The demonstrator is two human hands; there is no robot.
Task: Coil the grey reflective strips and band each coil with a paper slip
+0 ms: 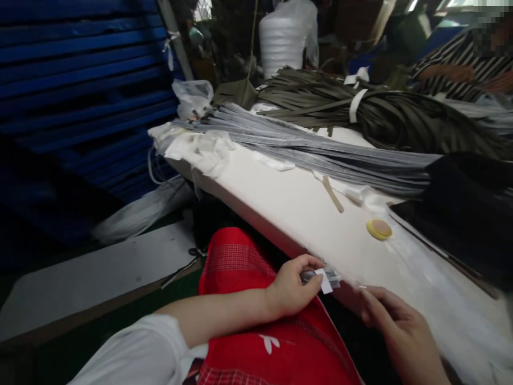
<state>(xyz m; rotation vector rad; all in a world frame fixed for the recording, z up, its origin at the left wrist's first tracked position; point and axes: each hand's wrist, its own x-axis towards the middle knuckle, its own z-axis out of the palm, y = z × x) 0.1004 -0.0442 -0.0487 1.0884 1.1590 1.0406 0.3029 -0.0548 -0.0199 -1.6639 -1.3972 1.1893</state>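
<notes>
At the table's near edge, above the red apron (240, 267), my left hand (290, 289) is closed on a small clear plastic bag (333, 278). A white paper tag (324, 281) shows at its fingertips, and something dark lies within the grip. My right hand (404, 331) is to the right, thumb and forefinger pinched together by the edge. A thin pale sliver shows at those fingertips, too small to name. Beyond the hands, a round yellow tin (379, 229) with a tan top sits on the white table (276, 198), and a short tan strip (333, 194) lies farther back.
Long grey strips (320, 152) in clear plastic cross the table. Behind them is a bundle of dark olive straps (385, 115) with a white band. Black fabric (473, 214) lies at right. Blue slats (88, 69) stand at left; a person in stripes (460, 69) sits opposite.
</notes>
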